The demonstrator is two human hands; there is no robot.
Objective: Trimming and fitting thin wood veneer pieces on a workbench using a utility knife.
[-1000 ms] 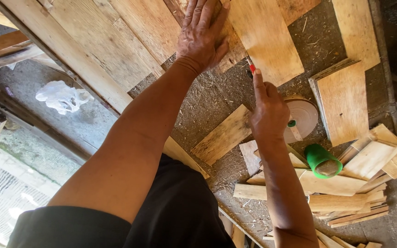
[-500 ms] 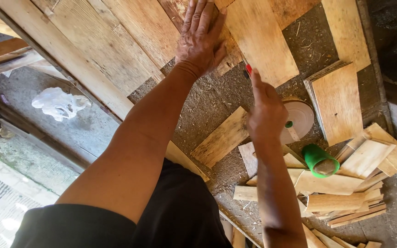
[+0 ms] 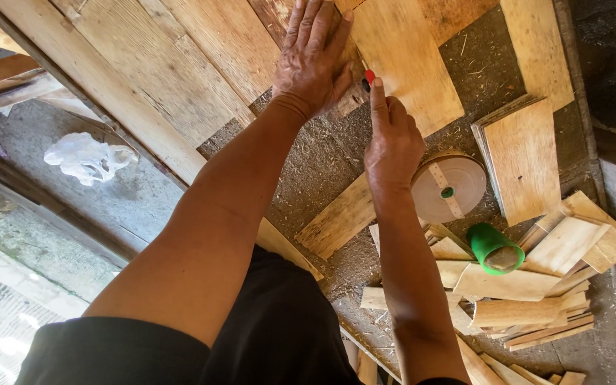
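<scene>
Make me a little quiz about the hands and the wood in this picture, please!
1. True or false: the left hand lies flat on a wooden board.
2. What colour is the tip of the small tool in the right hand? A) red B) blue C) yellow
3. What green thing lies on the pile of wood scraps to the right of the right arm?

Key:
1. True, the palm and spread fingers press down on it.
2. A, red.
3. A green cup, tipped on its side.
</scene>
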